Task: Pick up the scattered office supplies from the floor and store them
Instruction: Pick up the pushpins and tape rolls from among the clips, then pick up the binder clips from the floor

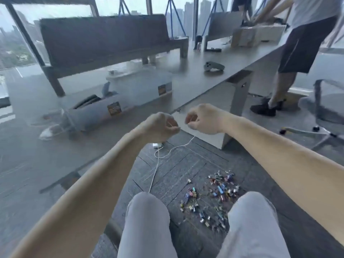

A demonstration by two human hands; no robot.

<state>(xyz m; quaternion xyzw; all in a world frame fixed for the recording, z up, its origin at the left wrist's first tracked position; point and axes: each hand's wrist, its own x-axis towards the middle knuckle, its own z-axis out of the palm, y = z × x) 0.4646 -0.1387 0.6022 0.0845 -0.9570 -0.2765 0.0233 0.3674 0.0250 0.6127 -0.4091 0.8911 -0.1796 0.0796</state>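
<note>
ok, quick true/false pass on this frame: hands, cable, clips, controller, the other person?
1. The left hand and right hand both pinch the white cable. True.
2. The binder clips are stored in a box. False: they lie scattered on the floor between the knees.
3. A second person stands at the desk. True.
4. The grey controller lies on the floor. False: it sits on the desk top.
</note>
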